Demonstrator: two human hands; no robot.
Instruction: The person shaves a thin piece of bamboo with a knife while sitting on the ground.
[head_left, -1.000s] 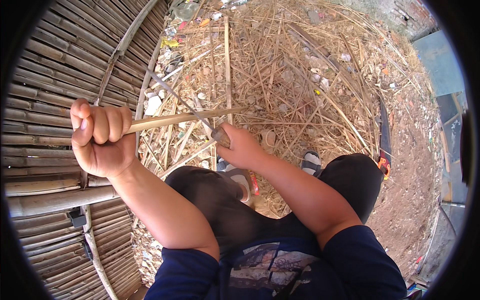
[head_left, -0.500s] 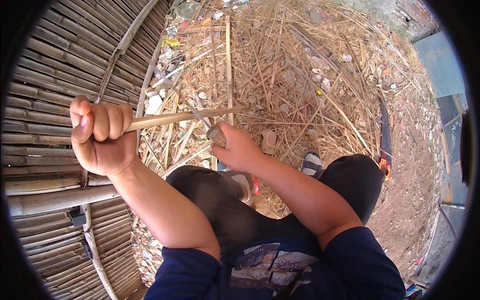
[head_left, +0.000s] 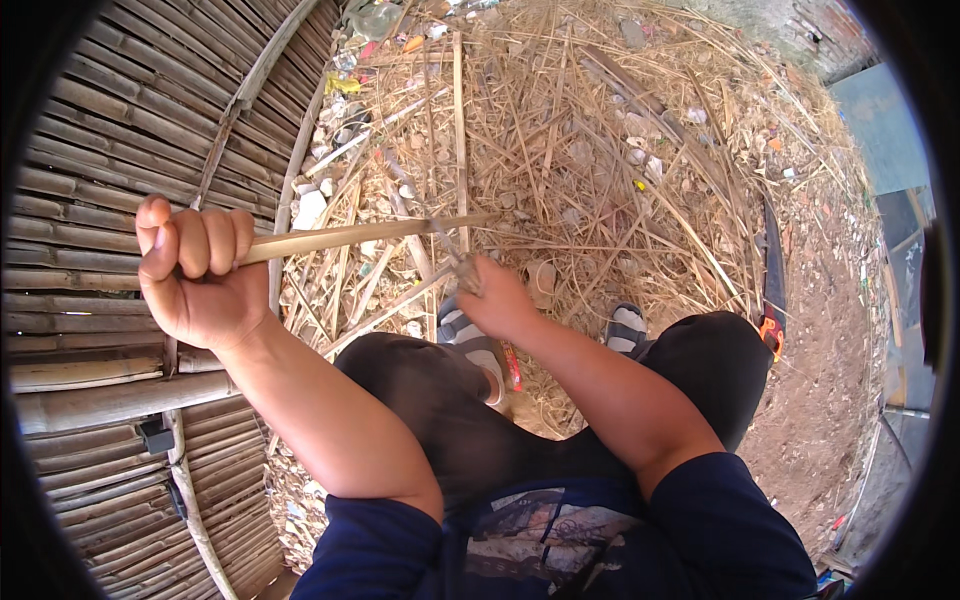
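Observation:
My left hand (head_left: 203,275) is closed around one end of a pale bamboo strip (head_left: 340,239), which reaches out to the right at about knee height. In my right hand (head_left: 500,300) is a knife (head_left: 466,274), gripped by its wooden handle. The blade is thin and points up and to the left, blurred by motion. It crosses the strip near the strip's far end; whether it is cutting in cannot be made out.
A bamboo wall (head_left: 90,230) runs along the left. Split strips, shavings and scraps of litter (head_left: 540,150) cover the ground ahead. A handsaw (head_left: 771,270) with an orange-and-black handle lies right of my knee, and bluish panels (head_left: 880,130) stand at the far right.
My right hand and the knife have moved to the right along the strip, toward its far end. My left hand has shifted slightly left with the strip.

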